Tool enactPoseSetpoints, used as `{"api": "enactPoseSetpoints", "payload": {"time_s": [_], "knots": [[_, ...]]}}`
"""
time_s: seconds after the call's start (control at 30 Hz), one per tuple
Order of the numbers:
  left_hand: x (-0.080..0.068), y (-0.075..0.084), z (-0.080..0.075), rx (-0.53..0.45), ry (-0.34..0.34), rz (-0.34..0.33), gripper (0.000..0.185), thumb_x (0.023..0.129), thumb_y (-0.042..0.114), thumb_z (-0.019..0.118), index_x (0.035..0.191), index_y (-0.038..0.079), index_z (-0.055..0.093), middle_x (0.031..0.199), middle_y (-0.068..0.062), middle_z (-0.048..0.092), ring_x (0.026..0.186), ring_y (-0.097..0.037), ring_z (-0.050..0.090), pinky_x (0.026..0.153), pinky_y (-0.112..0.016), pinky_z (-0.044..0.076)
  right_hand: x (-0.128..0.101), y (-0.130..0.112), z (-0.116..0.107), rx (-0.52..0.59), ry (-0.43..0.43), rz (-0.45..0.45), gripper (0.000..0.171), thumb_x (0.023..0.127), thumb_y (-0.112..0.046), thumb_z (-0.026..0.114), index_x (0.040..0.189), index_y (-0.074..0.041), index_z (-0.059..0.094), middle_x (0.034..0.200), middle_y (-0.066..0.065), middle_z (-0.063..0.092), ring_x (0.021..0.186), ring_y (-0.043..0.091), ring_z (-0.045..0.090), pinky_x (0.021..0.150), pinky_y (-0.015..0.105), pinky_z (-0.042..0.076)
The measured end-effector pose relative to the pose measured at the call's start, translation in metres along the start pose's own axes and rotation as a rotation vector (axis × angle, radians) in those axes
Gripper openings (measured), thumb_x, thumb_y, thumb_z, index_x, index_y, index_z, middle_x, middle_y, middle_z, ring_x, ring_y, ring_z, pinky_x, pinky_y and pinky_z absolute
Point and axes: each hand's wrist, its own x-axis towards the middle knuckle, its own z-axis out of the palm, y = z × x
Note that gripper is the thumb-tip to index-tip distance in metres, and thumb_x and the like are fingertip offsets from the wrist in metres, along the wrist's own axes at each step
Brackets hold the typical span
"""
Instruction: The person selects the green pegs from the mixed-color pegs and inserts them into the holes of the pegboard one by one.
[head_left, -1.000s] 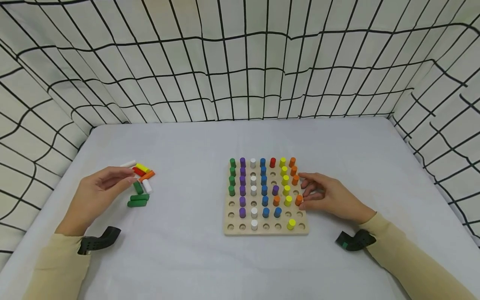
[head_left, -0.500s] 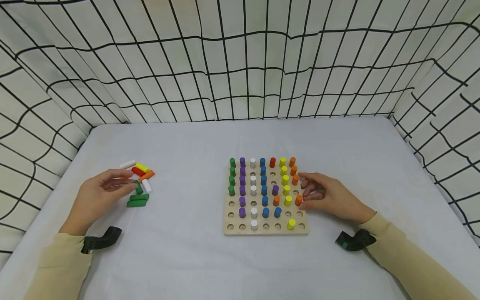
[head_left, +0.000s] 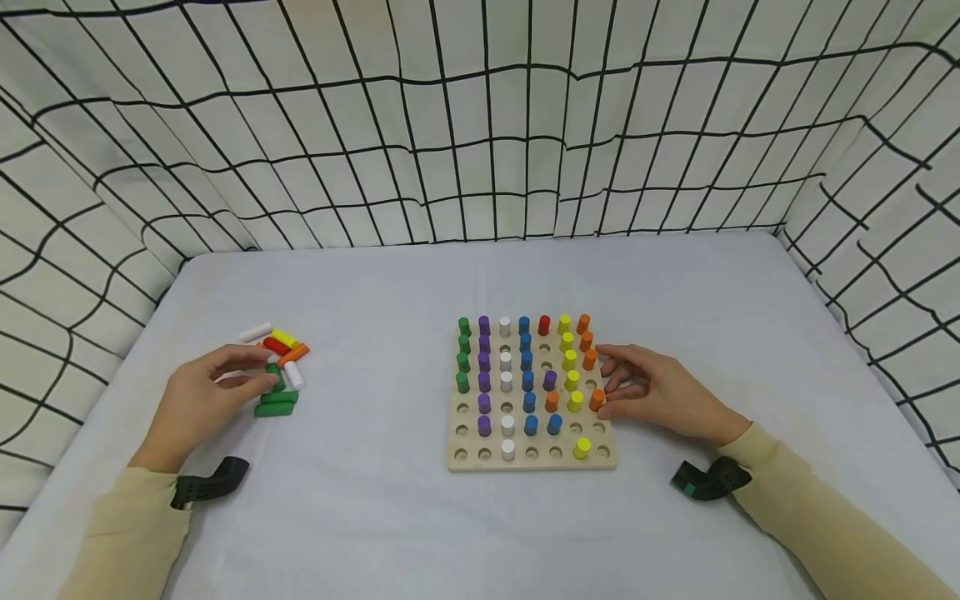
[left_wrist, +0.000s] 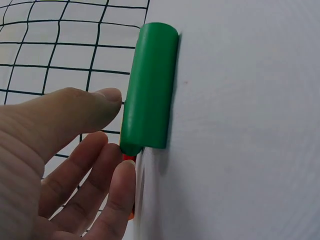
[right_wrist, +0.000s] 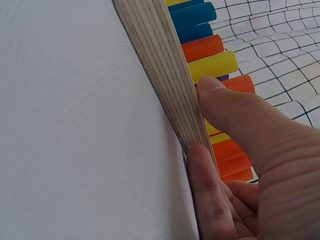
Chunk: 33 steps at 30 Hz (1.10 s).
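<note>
My left hand (head_left: 206, 400) is at a small pile of loose pegs on the left. Its thumb and fingers are spread apart around a green peg (head_left: 274, 374); in the left wrist view a gap shows between them, beside a large green peg (left_wrist: 151, 85). Two more green pegs (head_left: 275, 409) lie just nearer. My right hand (head_left: 660, 392) holds the right edge of a wooden pegboard (head_left: 472, 464), its thumb by an orange peg (head_left: 597, 400). In the right wrist view the thumb lies at the board's upper edge and a fingertip against its layered side (right_wrist: 180, 105).
White (head_left: 256, 332), yellow (head_left: 285, 337), red (head_left: 276, 345) and orange pegs (head_left: 293, 355) lie beyond the left hand. Coloured pegs stand in the board in columns, with bare holes among them. White cloth (head_left: 375, 517) covers the table; black-lined white cloth walls (head_left: 450, 117) surround it.
My left hand has moved slightly right and nearer to me, its fingertips now closer around the green peg. The right hand keeps its place at the board.
</note>
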Motion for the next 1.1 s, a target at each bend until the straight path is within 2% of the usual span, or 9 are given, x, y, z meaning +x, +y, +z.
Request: {"api": "enactPoseSetpoints", "payload": {"time_s": [0.17,0.3,0.43,0.5,0.57,0.67,0.77,0.9,1.1], "knots": [[-0.0027,0.0023,-0.0013,-0.001,-0.05,-0.057,0.049,0.09,0.046,0.079,0.128,0.017,0.067,0.131,0.01,0.061,0.09,0.025,0.056,0.077,0.0,0.046,0.0005,0.0008,0.0007,-0.003,0.0,-0.001,0.087,0.082,-0.025,0.089,0.153,-0.004,0.044,0.122,0.01,0.06,0.1,0.008,0.069,0.089,0.017,0.062],[-0.0029,0.0032,-0.0008,0.014,-0.063,-0.07,0.052,0.089,0.05,0.079,0.128,0.019,0.067,0.132,0.005,0.062,0.089,0.024,0.055,0.077,-0.002,0.045,0.0005,0.0009,0.0008,-0.005,-0.003,-0.01,0.086,0.083,-0.025,0.088,0.153,-0.003,0.043,0.122,0.011,0.06,0.1,0.007,0.069,0.089,0.017,0.061],[-0.0036,0.0026,-0.0008,0.011,-0.061,-0.061,0.05,0.09,0.048,0.079,0.128,0.018,0.066,0.121,0.02,0.06,0.089,0.023,0.056,0.077,-0.002,0.045,0.0005,-0.0003,0.0011,0.003,-0.001,-0.001,0.086,0.083,-0.024,0.088,0.153,-0.003,0.044,0.122,0.011,0.059,0.1,0.007,0.069,0.09,0.017,0.062],[-0.0039,0.0027,-0.0008,0.017,-0.059,-0.057,0.049,0.09,0.048,0.079,0.128,0.019,0.066,0.119,0.023,0.058,0.089,0.023,0.056,0.077,-0.001,0.044,0.0002,-0.0004,0.0008,0.006,-0.003,0.002,0.086,0.083,-0.024,0.088,0.154,-0.003,0.043,0.122,0.011,0.059,0.1,0.007,0.068,0.09,0.017,0.061],[-0.004,0.0031,-0.0004,0.026,-0.057,-0.054,0.049,0.091,0.047,0.078,0.128,0.019,0.067,0.122,0.017,0.062,0.089,0.024,0.055,0.077,-0.001,0.044,0.0002,-0.0007,0.0007,0.006,-0.005,0.006,0.085,0.084,-0.024,0.088,0.154,-0.003,0.044,0.122,0.012,0.059,0.1,0.008,0.069,0.09,0.017,0.061],[-0.0035,0.004,0.0006,0.05,-0.053,-0.041,0.047,0.091,0.044,0.078,0.128,0.016,0.067,0.131,-0.004,0.066,0.087,0.027,0.052,0.075,-0.001,0.044,0.0,-0.0009,0.0002,0.007,-0.01,0.008,0.085,0.084,-0.024,0.087,0.154,-0.003,0.043,0.123,0.012,0.059,0.101,0.009,0.069,0.09,0.018,0.061],[-0.0023,0.0046,0.0017,0.061,-0.04,-0.017,0.045,0.092,0.037,0.08,0.127,0.011,0.068,0.132,-0.018,0.067,0.085,0.029,0.049,0.073,0.001,0.046,0.0001,-0.0015,-0.0001,0.008,-0.011,0.009,0.085,0.084,-0.024,0.087,0.154,-0.003,0.043,0.123,0.013,0.059,0.102,0.01,0.069,0.09,0.018,0.062],[-0.0012,0.0047,0.0017,0.074,-0.022,-0.003,0.043,0.091,0.031,0.082,0.125,0.008,0.069,0.127,-0.022,0.07,0.084,0.03,0.049,0.071,0.002,0.047,0.0001,-0.0016,-0.0002,0.007,-0.009,0.011,0.085,0.084,-0.025,0.087,0.154,-0.004,0.043,0.123,0.012,0.06,0.102,0.01,0.068,0.091,0.018,0.061],[-0.0017,0.0014,-0.0011,0.117,-0.028,-0.03,0.046,0.09,0.038,0.082,0.125,0.011,0.069,0.126,-0.019,0.071,0.083,0.031,0.047,0.071,0.001,0.045,0.0,0.0,0.0004,0.003,-0.009,0.007,0.085,0.085,-0.024,0.087,0.154,-0.003,0.042,0.123,0.012,0.059,0.102,0.009,0.068,0.091,0.018,0.061]]}}
